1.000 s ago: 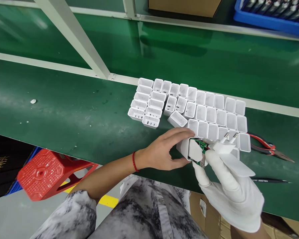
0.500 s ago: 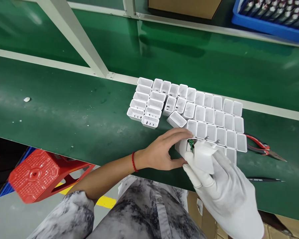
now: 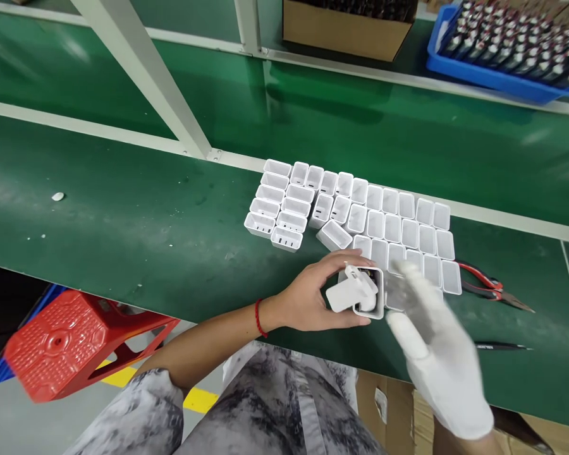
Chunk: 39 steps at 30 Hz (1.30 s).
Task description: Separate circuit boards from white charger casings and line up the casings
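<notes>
Assembly of a white plastic casing at a green bench, seen from above; clock positions are read around the held casing. The left hand [image 3: 313, 294], bare and with a red cord bracelet [image 3: 259, 318] at the wrist, reaches in from nine o'clock and grips an open white rectangular plastic casing [image 3: 380, 296] between thumb and fingers. A white plastic plug piece with a flat plate [image 3: 353, 291] lies tilted across the casing's mouth, its plate toward nine o'clock; dark parts show inside the opening. The right hand [image 3: 431, 344], in a white glove, is at four o'clock, apart from the casing, with thumb and fingers spread; the fingers are blurred, and whether they touch the boxes beyond cannot be told. Open white rectangular plastic boxes [image 3: 375, 224] stand in close rows from ten to two o'clock; one white box set askew [image 3: 334, 235] lies between ten and eleven. Red-handled pliers [image 3: 493, 287] lie at three o'clock, and slim black tweezers [image 3: 502, 345] between three and four. A blue plastic tray of small dark and silvery parts [image 3: 502, 77] sits at one o'clock, a brown cardboard box [image 3: 344, 33] near twelve. A red plastic stool [image 3: 59, 341] stands below the green bench [image 3: 194, 253], between eight and nine.
</notes>
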Each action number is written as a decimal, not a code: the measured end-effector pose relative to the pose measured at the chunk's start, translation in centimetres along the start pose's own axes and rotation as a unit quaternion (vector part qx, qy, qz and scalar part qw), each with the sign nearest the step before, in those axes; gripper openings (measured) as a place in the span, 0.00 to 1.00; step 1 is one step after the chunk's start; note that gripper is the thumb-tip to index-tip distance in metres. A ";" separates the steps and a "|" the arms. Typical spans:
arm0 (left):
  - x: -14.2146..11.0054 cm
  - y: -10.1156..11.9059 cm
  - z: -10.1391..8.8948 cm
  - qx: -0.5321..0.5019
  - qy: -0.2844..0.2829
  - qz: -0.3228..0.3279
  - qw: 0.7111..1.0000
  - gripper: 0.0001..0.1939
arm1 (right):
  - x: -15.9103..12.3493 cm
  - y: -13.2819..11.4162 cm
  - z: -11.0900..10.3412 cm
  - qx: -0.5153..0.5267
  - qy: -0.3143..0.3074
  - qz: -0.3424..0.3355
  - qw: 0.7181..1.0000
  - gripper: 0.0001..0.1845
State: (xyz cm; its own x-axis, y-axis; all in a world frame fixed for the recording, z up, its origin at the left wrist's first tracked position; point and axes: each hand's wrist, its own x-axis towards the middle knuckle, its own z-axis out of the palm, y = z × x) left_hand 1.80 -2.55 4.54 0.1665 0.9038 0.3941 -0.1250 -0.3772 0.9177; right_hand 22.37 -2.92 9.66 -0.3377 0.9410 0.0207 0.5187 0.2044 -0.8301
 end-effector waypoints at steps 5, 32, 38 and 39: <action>0.3 1.3 0.1 0.089 -0.012 0.005 0.996 0.33 | 0.7 -1.4 1.6 0.191 -0.077 0.164 0.965 0.41; 2.1 3.4 0.7 0.306 0.013 0.118 0.945 0.20 | 2.8 -1.5 1.4 0.263 0.028 0.137 0.955 0.32; 2.5 3.5 0.7 0.323 -0.004 0.125 0.938 0.18 | 2.7 -1.3 2.2 0.280 0.076 0.106 0.951 0.27; 2.5 3.5 0.7 0.326 -0.003 0.127 0.937 0.18 | 2.8 -1.2 2.3 0.282 0.083 0.104 0.950 0.27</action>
State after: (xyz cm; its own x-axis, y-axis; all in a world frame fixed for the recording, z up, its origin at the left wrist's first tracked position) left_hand 2.45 -1.79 8.78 0.2176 0.7684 0.6018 0.4630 -0.6240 0.6295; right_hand 18.99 -1.16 9.43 -0.1222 0.9843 -0.1276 0.0412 -0.1235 -0.9915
